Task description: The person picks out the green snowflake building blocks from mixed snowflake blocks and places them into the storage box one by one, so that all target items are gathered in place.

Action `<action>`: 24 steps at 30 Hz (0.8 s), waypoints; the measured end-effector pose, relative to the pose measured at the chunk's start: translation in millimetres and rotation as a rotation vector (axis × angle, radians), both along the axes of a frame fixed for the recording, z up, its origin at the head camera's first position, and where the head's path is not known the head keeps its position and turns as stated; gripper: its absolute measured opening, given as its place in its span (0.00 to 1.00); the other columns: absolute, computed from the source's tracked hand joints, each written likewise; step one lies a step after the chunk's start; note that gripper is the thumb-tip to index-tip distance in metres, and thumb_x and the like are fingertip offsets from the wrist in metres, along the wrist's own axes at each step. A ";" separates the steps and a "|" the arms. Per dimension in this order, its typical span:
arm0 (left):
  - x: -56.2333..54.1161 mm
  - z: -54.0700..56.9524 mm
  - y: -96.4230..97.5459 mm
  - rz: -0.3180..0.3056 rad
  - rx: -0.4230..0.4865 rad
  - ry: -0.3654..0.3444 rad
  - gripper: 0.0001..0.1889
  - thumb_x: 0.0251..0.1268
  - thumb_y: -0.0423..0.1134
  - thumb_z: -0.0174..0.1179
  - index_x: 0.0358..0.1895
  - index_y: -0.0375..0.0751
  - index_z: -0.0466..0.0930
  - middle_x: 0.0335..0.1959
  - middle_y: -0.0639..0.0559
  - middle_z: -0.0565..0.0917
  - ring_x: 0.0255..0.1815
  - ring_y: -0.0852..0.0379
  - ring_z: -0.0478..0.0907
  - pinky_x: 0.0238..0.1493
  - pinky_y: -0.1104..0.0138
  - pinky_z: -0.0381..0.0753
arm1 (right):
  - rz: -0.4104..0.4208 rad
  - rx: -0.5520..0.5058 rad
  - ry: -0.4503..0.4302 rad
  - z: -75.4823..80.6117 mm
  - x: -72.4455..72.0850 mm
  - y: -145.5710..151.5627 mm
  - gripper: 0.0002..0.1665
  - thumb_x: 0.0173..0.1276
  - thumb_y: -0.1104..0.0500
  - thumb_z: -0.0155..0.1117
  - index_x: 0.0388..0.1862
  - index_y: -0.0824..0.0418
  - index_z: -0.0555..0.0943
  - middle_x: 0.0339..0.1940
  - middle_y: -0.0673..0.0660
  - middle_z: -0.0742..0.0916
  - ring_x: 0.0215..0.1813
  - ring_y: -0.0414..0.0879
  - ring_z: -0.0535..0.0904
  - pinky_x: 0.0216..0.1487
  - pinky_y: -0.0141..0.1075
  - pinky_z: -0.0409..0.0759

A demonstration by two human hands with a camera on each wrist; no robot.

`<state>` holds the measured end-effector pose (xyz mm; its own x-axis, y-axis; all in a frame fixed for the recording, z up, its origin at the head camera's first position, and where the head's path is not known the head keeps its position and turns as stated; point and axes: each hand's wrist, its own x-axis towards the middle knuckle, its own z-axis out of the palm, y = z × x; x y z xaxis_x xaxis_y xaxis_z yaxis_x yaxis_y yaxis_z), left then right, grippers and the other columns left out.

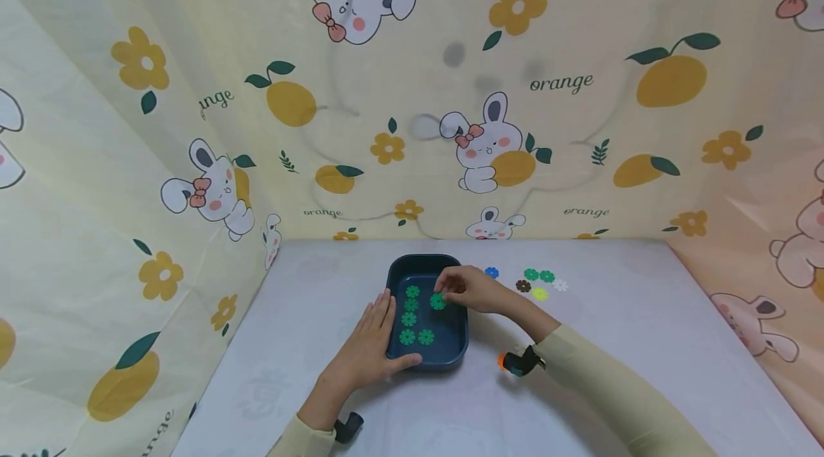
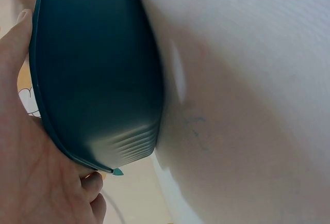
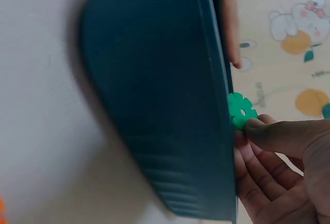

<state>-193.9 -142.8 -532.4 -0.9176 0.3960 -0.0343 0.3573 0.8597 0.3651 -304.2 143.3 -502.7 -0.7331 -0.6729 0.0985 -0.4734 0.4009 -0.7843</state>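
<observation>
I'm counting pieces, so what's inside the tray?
Five green pieces lie in the tray; the right hand pinches a sixth piece above its floor. That hand covers part of the tray, so anything hidden there can't be seen.

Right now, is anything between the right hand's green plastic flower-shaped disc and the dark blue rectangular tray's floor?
Nothing visible is: the right hand pinches the disc over the tray; the five other green discs inside lie left of it.

Soft, even light fills the head view, with faint shadows on the tabletop (image 1: pixel 631 314), while both wrist views look dimmer and slightly blurred, broad soft-edged shade lying beside the dark tray (image 2: pixel 98 79).
</observation>
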 end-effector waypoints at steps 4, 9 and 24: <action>-0.3 0.1 -0.5 -0.001 0.004 -0.002 0.65 0.66 0.78 0.60 0.89 0.36 0.41 0.91 0.45 0.37 0.91 0.48 0.34 0.89 0.49 0.41 | 0.030 0.044 0.011 -2.7 -7.5 -11.7 0.08 0.75 0.69 0.69 0.47 0.57 0.87 0.44 0.52 0.89 0.43 0.41 0.83 0.49 0.33 0.87; -1.1 0.3 -1.3 -0.009 0.006 0.006 0.65 0.67 0.78 0.60 0.89 0.36 0.41 0.91 0.44 0.37 0.91 0.48 0.35 0.89 0.49 0.41 | 0.070 0.108 0.013 -5.2 -17.1 -22.7 0.08 0.74 0.70 0.70 0.46 0.58 0.87 0.40 0.50 0.88 0.41 0.39 0.81 0.46 0.32 0.86; -1.8 0.0 -1.8 -0.016 0.005 0.000 0.65 0.67 0.79 0.58 0.89 0.36 0.41 0.91 0.44 0.36 0.91 0.49 0.34 0.89 0.50 0.42 | 0.113 0.349 -0.012 -12.6 -21.4 -50.2 0.08 0.75 0.68 0.69 0.44 0.55 0.86 0.38 0.47 0.85 0.41 0.42 0.80 0.46 0.36 0.85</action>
<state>-195.7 -144.6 -532.4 -0.9110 0.4111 -0.0325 0.3712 0.8518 0.3698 -325.6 93.2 -515.3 -0.6517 -0.7415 -0.1595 -0.5217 0.5909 -0.6154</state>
